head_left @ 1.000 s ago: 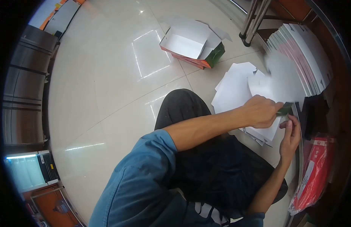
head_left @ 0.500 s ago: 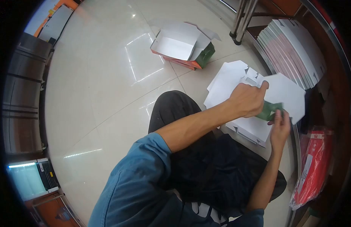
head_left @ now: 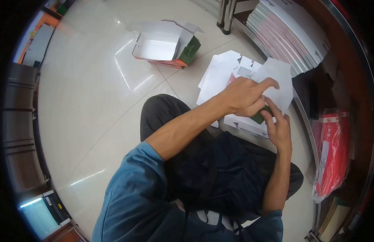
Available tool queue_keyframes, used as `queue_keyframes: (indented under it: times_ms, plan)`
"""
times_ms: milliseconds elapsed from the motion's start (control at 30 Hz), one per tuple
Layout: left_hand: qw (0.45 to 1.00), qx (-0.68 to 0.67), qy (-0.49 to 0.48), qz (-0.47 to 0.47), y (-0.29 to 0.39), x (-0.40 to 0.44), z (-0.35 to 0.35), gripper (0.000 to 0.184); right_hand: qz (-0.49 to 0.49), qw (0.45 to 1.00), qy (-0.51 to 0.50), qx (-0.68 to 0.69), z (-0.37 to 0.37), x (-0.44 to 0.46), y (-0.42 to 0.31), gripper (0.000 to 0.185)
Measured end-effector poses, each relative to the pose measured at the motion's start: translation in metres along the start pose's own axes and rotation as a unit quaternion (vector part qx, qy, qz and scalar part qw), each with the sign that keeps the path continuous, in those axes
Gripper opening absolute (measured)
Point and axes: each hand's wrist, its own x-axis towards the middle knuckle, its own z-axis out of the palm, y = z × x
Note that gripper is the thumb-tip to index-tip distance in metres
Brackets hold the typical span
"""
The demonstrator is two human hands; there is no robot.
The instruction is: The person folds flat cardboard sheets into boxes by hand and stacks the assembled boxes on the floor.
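Observation:
Partly folded, a white cardboard box (head_left: 219, 70) with green printing on one panel lies on the floor beyond my right knee. My left hand (head_left: 243, 97) is over it, forefinger crooked outward and the other fingers curled at the box's green panel (head_left: 257, 117). At the near end of that panel, my right hand (head_left: 279, 131) has its thumb and fingers closed on the card. The fingers partly hide the fold between them. A large white flap (head_left: 282, 72) stands up behind both hands.
An open red and green box (head_left: 189, 52), white inside, sits on the tiled floor farther off. On the right, a shelf holds a stack of flat boxes (head_left: 292, 36) and a red plastic-wrapped pack (head_left: 332, 145). Metal legs (head_left: 226, 18) stand at the back.
The view has shifted right and slightly down. My hands have come closer together over the green panel, which now shows less between them.

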Motion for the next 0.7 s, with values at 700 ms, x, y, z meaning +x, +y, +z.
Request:
queue_keyframes:
  times_ms: [700]
  plan:
    - [0.804, 0.488, 0.051, -0.335, -0.094, -0.033, -0.191, 0.024, 0.069, 0.962, 0.094, 0.245, -0.004, 0.005, 0.026, 0.032]
